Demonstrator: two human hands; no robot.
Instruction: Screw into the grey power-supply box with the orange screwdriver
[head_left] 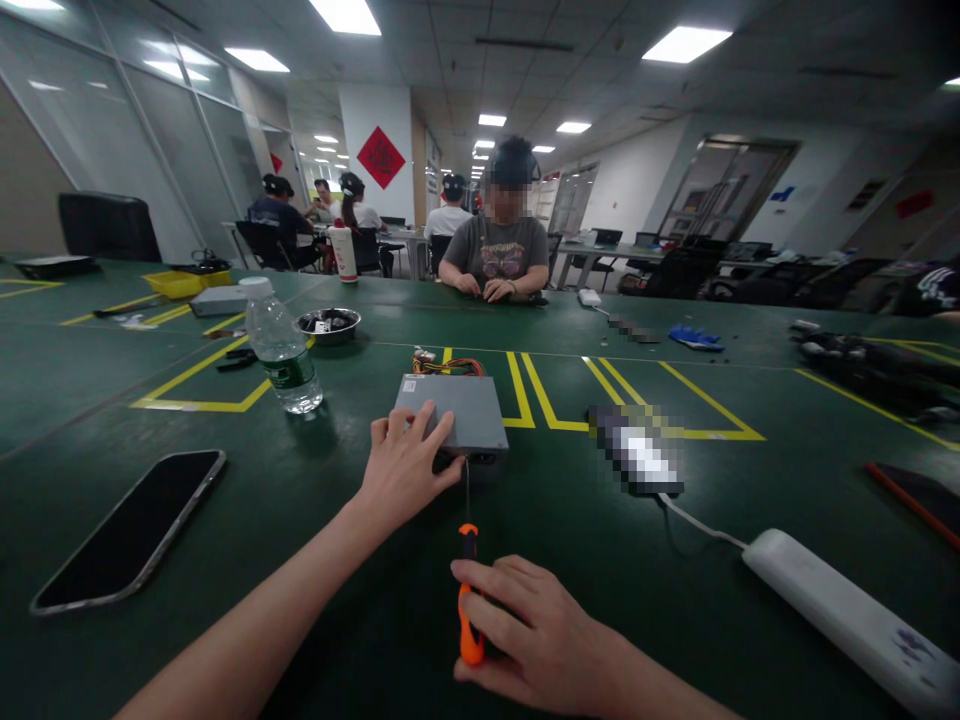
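A grey metal computer power supply (469, 415) lies on the green table, its coloured cables trailing out at the far side. My left hand (405, 455) steadies it, fingers spread over the top and thumb bent down at the near face. My right hand (525, 625) grips the orange and black handle of a screwdriver (470, 630). The screwdriver points away from me, and its thin shaft reaches the power supply's near face beside my left thumb. Whatever the tip touches is too small to make out.
Left of the power supply stand a water bottle (283, 350) and a metal bowl (330, 325) of small dark parts. A phone (131, 530) lies near left. On the right are a lit phone (641, 450) and a white power strip (847, 610). A person (495, 250) sits opposite.
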